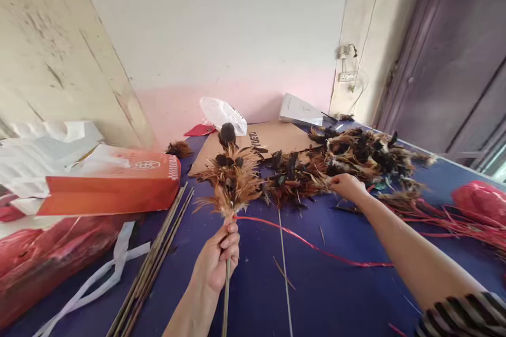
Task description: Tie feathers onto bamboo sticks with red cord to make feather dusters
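My left hand (220,258) is wrapped round the thin stick of a feather duster (233,179), just below its brown and black feathers. The duster stands upright, its stick running down out of the picture. From the feather base a red plastic string (300,242) trails right across the table and passes behind my right forearm. My right hand (348,185) reaches to the near edge of a heap of loose feathers (356,155), its fingers pinched on feathers there. The fingertips are partly lost among the feathers.
Several bare sticks (154,258) lie left on the blue table (261,300), beside an orange bag (118,184) and white straps (118,258). Flattened cardboard (269,137), a white box (300,110) and a clear plastic bag (223,113) are behind. Red strings (446,218) lie right.
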Demonstrator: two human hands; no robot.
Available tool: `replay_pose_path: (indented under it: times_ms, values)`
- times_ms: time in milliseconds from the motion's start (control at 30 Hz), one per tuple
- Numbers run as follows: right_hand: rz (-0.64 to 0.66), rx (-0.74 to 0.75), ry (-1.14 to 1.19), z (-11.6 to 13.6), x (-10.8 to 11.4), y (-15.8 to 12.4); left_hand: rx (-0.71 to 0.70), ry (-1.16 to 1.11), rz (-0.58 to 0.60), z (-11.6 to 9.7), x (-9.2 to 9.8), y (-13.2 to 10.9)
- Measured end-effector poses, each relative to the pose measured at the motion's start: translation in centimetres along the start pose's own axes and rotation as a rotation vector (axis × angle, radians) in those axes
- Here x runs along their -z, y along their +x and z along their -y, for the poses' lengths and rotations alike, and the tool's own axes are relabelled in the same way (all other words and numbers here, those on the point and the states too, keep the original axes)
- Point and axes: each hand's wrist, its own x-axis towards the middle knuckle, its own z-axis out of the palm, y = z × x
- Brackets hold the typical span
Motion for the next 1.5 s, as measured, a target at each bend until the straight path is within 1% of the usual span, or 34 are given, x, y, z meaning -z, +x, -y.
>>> replay_pose_path:
  times_ms: [100,200,333,367,433,500,533,567,600,700,733,767,833,900,1000,1133,1233,1333,1400,1500]
  values:
    - [0.076,0.031,0.042,0.2,0.9,-1.3,0.014,-0.013,-0.007,0.1,-0.4,0.1]
    - [0.157,0.055,0.107,0.7,1.3,-2.8,0.038,-0.033,-0.01,0.2,-0.6,0.1]
    - [0.295,0.085,0.334,2.1,1.0,-4.3,0.063,-0.062,-0.013,0.2,-0.5,0.1]
    - [0.294,0.105,0.395,2.7,0.8,-4.7,0.069,-0.07,-0.016,0.2,-0.4,0.2]
    - [0.204,0.171,0.45,4.5,0.2,-5.4,0.084,-0.087,-0.017,0.2,-0.3,0.2]
    - [0.085,0.265,0.416,6.7,-0.5,-6.6,0.114,-0.108,-0.016,0.2,-0.2,0.2]
    - [0.054,0.319,0.372,7.9,-1.0,-7.4,0.131,-0.118,-0.015,0.2,-0.2,0.2]
    - [0.051,0.379,0.32,9.1,-1.4,-8.3,0.147,-0.128,-0.013,0.2,-0.2,0.2]
    - [0.072,0.447,0.261,10.3,-1.9,-9.2,0.161,-0.135,-0.011,0.2,-0.2,0.2]
    - [0.252,0.64,0.139,13.4,-3.1,-11.9,0.168,-0.125,-0.017,0.3,-0.2,0.0]
    - [0.294,0.716,0.103,14.3,-3.5,-12.6,0.164,-0.112,-0.021,0.3,-0.3,0.0]
    - [0.312,0.798,0.059,15.0,-3.9,-13.1,0.16,-0.093,-0.021,0.4,-0.3,0.0]
    - [0.302,0.957,-0.067,16.2,-4.7,-13.6,0.153,-0.048,-0.006,0.4,-0.4,-0.1]
    - [0.285,1.059,-0.205,17.0,-5.5,-13.6,0.145,-0.005,0.009,0.5,-0.4,-0.1]
    - [0.308,1.111,-0.283,17.6,-6.8,-13.1,0.124,0.025,-0.002,0.6,-0.6,-0.3]
    - [0.339,1.097,-0.276,17.6,-8.4,-12.2,0.137,0.085,-0.012,0.7,-1.1,-0.6]
    - [0.319,1.101,-0.302,17.3,-9.2,-11.6,0.131,0.136,-0.018,0.8,-1.3,-0.7]
    - [0.27,1.126,-0.314,16.9,-9.9,-11.3,0.108,0.159,0.0,0.9,-1.3,-0.8]
    - [0.211,1.132,-0.326,16.7,-10.2,-11.3,0.086,0.168,0.007,0.9,-1.4,-0.8]
    - [0.046,1.091,-0.356,16.4,-10.5,-11.8,0.04,0.166,-0.001,0.8,-1.5,-0.8]
